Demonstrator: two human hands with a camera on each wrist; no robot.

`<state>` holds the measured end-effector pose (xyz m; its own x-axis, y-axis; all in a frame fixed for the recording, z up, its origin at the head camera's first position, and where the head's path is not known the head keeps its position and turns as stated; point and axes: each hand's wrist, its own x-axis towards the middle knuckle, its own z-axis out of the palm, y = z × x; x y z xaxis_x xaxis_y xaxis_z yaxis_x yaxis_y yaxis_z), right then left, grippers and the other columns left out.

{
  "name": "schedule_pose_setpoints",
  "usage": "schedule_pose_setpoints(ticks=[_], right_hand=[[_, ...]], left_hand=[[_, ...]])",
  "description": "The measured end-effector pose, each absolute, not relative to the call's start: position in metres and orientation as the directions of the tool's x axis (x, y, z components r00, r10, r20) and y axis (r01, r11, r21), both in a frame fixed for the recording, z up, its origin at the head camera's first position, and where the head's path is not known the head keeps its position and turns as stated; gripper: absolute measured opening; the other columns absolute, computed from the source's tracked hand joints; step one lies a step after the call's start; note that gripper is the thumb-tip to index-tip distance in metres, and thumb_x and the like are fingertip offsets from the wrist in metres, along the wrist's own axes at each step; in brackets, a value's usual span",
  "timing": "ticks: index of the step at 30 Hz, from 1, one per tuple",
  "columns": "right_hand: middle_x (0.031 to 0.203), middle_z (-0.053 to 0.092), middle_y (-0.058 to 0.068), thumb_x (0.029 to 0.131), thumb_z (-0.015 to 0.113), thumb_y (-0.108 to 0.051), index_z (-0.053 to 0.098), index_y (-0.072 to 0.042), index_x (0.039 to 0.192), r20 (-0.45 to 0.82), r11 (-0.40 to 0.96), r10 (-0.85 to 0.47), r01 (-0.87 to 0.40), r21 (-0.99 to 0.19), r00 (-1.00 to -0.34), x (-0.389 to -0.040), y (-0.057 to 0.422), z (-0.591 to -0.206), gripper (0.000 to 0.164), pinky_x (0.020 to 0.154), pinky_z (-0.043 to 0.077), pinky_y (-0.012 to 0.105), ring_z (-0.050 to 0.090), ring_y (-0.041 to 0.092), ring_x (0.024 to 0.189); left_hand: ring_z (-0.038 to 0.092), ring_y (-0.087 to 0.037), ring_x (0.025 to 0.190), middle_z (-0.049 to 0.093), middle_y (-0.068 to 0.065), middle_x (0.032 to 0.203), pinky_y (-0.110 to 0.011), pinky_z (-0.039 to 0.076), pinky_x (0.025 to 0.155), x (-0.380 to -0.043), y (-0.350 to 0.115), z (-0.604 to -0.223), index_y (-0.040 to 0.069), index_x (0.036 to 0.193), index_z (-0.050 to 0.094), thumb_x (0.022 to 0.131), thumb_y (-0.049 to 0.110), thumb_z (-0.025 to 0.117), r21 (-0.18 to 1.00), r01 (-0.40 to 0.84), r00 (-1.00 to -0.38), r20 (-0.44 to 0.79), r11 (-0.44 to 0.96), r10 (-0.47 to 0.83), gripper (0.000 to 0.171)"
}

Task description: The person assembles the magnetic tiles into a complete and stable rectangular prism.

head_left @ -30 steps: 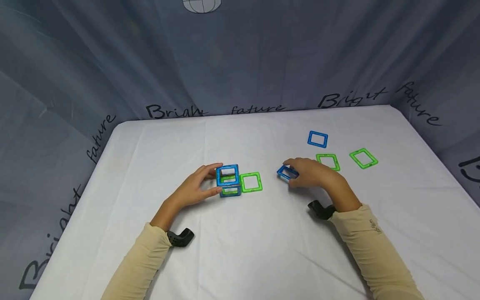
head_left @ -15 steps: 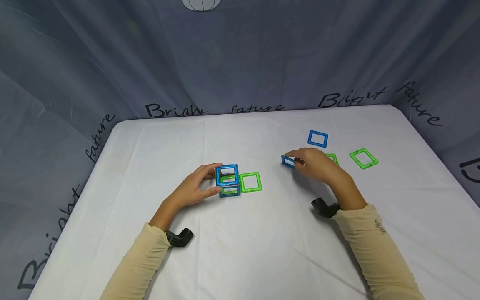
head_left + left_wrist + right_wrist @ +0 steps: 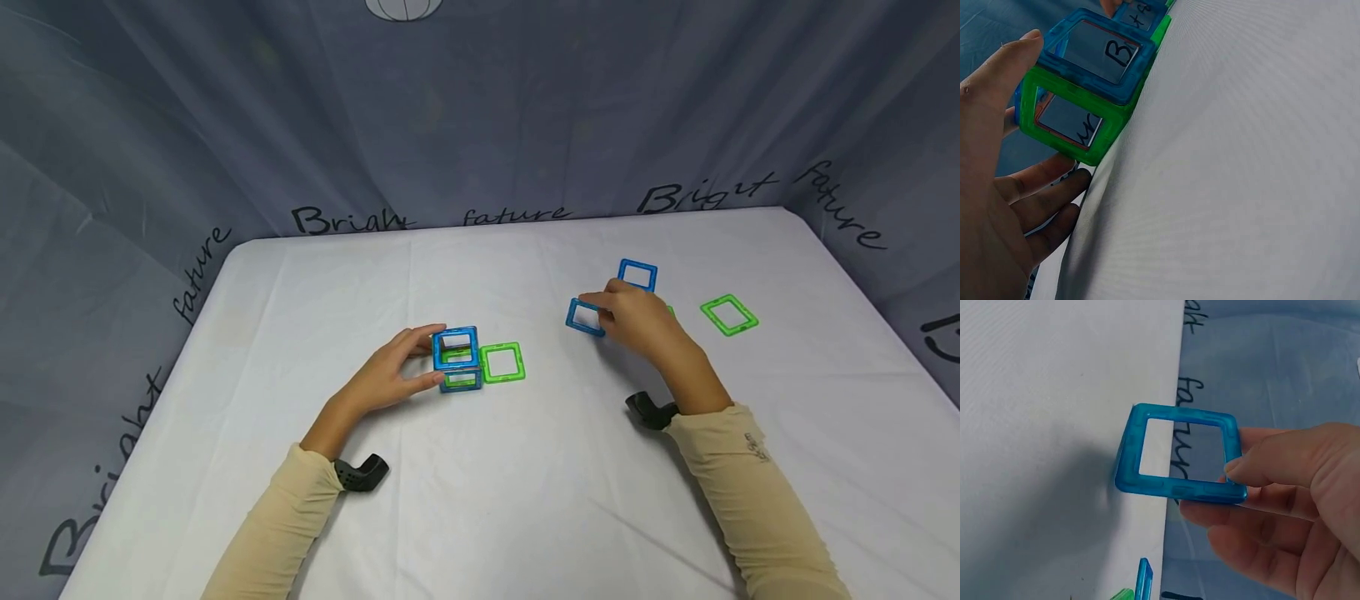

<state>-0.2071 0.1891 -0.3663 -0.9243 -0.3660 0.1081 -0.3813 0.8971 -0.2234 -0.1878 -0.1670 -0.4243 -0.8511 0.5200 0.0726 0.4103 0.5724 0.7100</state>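
Likely mid-assembly, your left hand (image 3: 386, 373) grips a blue-and-green plastic frame box (image 3: 456, 367); right of it, your right hand (image 3: 639, 321) pinches a blue square plastic frame (image 3: 1175, 487), probably needing edge alignment next

Your work surface is a table (image 3: 480, 500) under a white cloth, lightly creased. Standing on it, within the grip of your left hand (image 3: 390, 371), is a box of blue and green square frame tiles (image 3: 455, 367). Just to the right of that grip, a flat green frame tile (image 3: 505, 379) lies against the box's base. Beyond your right hand (image 3: 637, 321) lies a blue frame tile (image 3: 639, 263), partly covered; behind that hand, a mostly hidden green piece (image 3: 671, 310); farther right, another green frame tile (image 3: 715, 322), turned cornerwise.
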Motion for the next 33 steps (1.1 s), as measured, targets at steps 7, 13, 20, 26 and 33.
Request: schedule_pose_setpoints(ticks=[7, 13, 20, 26, 33], right_hand=[[0.089, 0.059, 0.012, 0.083, 0.055, 0.002, 0.065, -0.010, 0.114, 0.191, 0.862, -0.428, -0.462, -0.206, -0.883, -0.211, 0.180, -0.372, 0.034, 0.053, 0.044, 0.028, 0.054, 0.019, 0.063], [0.089, 0.057, 0.009, 0.083, 0.057, 0.001, 0.066, -0.014, 0.114, 0.255, 0.840, -0.457, -0.508, -0.192, -0.852, -0.212, 0.163, -0.367, 0.035, 0.051, 0.042, 0.026, 0.052, 0.017, 0.060], [0.091, 0.058, 0.007, 0.082, 0.061, -0.001, 0.066, -0.018, 0.113, 0.242, 0.809, -0.513, -0.558, -0.185, -0.824, -0.215, 0.135, -0.364, 0.036, 0.055, 0.045, 0.025, 0.051, 0.016, 0.060], [0.093, 0.059, 0.006, 0.080, 0.063, 0.001, 0.066, -0.020, 0.113, 0.236, 0.788, -0.553, -0.593, -0.164, -0.799, -0.217, 0.118, -0.370, 0.039, 0.056, 0.046, 0.023, 0.051, 0.015, 0.060], [0.092, 0.060, 0.006, 0.080, 0.063, 0.000, 0.067, -0.020, 0.112, 0.266, 0.752, -0.595, -0.642, -0.149, -0.758, -0.217, 0.107, -0.375, 0.038, 0.053, 0.044, 0.022, 0.049, 0.014, 0.055]], left_hand=[[0.053, -0.016, 0.115, 0.052, 0.000, 0.123, -0.044, 0.036, 0.101, -0.188, -0.169, -0.425, 0.032, 0.139, 0.032, 0.082, 0.040, 0.066, 0.711, 0.407, -0.853, 0.070, 0.574, 0.518, 0.067], [0.052, -0.016, 0.115, 0.050, 0.000, 0.124, -0.045, 0.036, 0.101, -0.191, -0.168, -0.424, 0.034, 0.139, 0.031, 0.082, 0.042, 0.065, 0.712, 0.406, -0.852, 0.069, 0.573, 0.518, 0.067], [0.053, -0.016, 0.115, 0.049, 0.001, 0.126, -0.045, 0.038, 0.100, -0.189, -0.167, -0.426, 0.034, 0.139, 0.032, 0.081, 0.042, 0.065, 0.717, 0.398, -0.853, 0.059, 0.573, 0.518, 0.067], [0.052, -0.016, 0.115, 0.048, 0.001, 0.127, -0.045, 0.038, 0.100, -0.189, -0.164, -0.426, 0.034, 0.139, 0.031, 0.082, 0.044, 0.064, 0.714, 0.404, -0.849, 0.060, 0.572, 0.525, 0.067], [0.052, -0.016, 0.115, 0.049, 0.001, 0.126, -0.045, 0.038, 0.100, -0.188, -0.168, -0.425, 0.035, 0.139, 0.031, 0.081, 0.042, 0.066, 0.710, 0.388, -0.862, 0.054, 0.587, 0.504, 0.068]])
